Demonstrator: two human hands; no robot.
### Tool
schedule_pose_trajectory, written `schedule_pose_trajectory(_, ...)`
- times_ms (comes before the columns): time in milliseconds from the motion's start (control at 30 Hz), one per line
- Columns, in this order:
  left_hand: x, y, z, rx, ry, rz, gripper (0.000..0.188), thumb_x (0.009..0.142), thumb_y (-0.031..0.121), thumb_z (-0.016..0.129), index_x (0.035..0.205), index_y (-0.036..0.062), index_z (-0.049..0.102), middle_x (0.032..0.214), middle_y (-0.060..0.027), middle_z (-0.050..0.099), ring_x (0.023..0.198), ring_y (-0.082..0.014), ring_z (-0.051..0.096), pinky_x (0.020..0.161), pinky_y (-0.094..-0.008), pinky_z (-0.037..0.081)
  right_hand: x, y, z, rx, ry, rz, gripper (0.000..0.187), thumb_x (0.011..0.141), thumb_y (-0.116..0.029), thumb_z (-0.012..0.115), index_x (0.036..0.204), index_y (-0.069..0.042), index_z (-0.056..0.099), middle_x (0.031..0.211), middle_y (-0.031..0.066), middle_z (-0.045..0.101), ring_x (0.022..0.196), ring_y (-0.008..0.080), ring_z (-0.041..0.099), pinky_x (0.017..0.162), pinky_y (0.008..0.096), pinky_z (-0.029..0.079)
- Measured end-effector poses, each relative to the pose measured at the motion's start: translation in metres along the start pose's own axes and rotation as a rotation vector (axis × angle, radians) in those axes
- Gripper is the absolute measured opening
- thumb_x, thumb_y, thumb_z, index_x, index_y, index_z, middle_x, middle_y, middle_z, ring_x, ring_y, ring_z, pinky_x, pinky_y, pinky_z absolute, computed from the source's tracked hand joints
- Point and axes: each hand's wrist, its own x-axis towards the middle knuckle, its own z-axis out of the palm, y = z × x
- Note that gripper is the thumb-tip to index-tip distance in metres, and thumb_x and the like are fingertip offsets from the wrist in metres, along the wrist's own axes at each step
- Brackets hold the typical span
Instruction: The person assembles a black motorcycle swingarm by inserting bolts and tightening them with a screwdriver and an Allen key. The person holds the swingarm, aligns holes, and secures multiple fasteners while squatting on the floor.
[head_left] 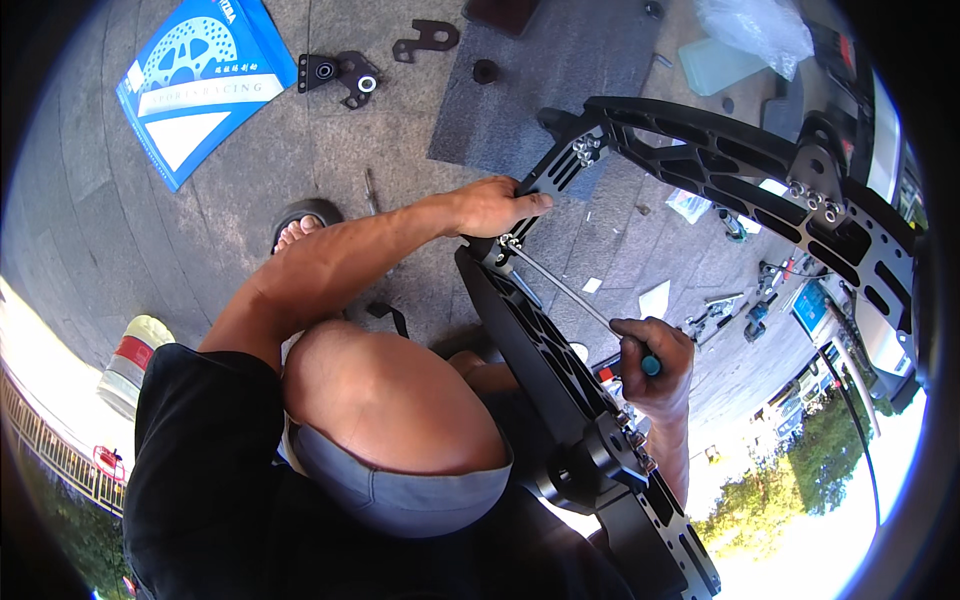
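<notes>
The left hand [502,207], near 12 o'clock, looks to grip the black frame [705,128], thumb on top; its other fingers are hidden. The frame bends from 12 o'clock round to 5. Just below that hand are small bolts [508,242]. The right hand [657,367], near 4 o'clock, is curled tight around a long driver [651,366], whose tip looks to be at the bolts.

To do this well, I think the left hand should hold the bar steady, with its thumb away from the tip. The driver should line up with the bolt and sit deep, so it won't slip. Turn slowly.

At 9 o'clock is a tub [130,365]; I can't tell what's inside. At 10 o'clock lies a flat blue packet [205,90], its inside hidden. Between 1 and 2 o'clock is a crumpled clear bag [757,38]; I see nothing sure in it.
</notes>
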Motion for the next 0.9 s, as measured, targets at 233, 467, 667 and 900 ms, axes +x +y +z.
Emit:
schedule_pose_trajectory(233,0.0,-0.002,0.002,-0.006,0.036,0.025,0.079,0.093,0.065,0.041,0.126,-0.0049,0.055,0.115,-0.0231,0.062,0.113,-0.0333,0.058,0.097,-0.0392,0.043,0.014,-0.007,-0.009,-0.234,-0.09,-0.171,0.02,0.072,0.003,0.067,0.09,-0.004,0.068,0.064,0.005,0.058,0.058,0.0194,0.054,0.053,0.0325,0.042)
schedule_pose_trajectory(467,0.0,-0.003,0.003,-0.016,0.068,0.034,0.08,0.092,0.065,0.043,0.126,-0.0064,0.055,0.115,-0.0232,0.062,0.112,-0.032,0.059,0.096,-0.0376,0.044,0.039,-0.022,-0.025,-0.645,-0.339,-0.493,0.024,0.072,-0.013,0.072,0.096,-0.008,0.069,0.065,-0.0005,0.052,0.061,0.0165,0.049,0.06,0.0324,0.037)
schedule_pose_trajectory(667,0.006,-0.008,0.01,-0.098,0.066,0.014,0.084,0.089,0.07,0.043,0.128,-0.0035,0.054,0.12,-0.0219,0.06,0.115,-0.0329,0.056,0.097,-0.0425,0.044,0.031,-0.018,-0.013,-0.488,-0.34,-0.435,0.029,0.073,-0.008,0.07,0.102,-0.008,0.068,0.064,0.0004,0.049,0.054,0.0151,0.05,0.05,0.0306,0.04)
schedule_pose_trajectory(900,0.007,-0.009,0.01,-0.034,0.115,0.002,0.077,0.091,0.068,0.041,0.102,-0.0044,0.065,0.093,-0.02,0.067,0.094,-0.0317,0.065,0.085,-0.044,0.047,0.014,-0.023,-0.003,-0.01,-0.217,0.108,0.048,0.072,0.007,0.067,0.118,-0.007,0.063,0.065,0.0094,0.058,0.05,0.0194,0.054,0.049,0.0298,0.043)
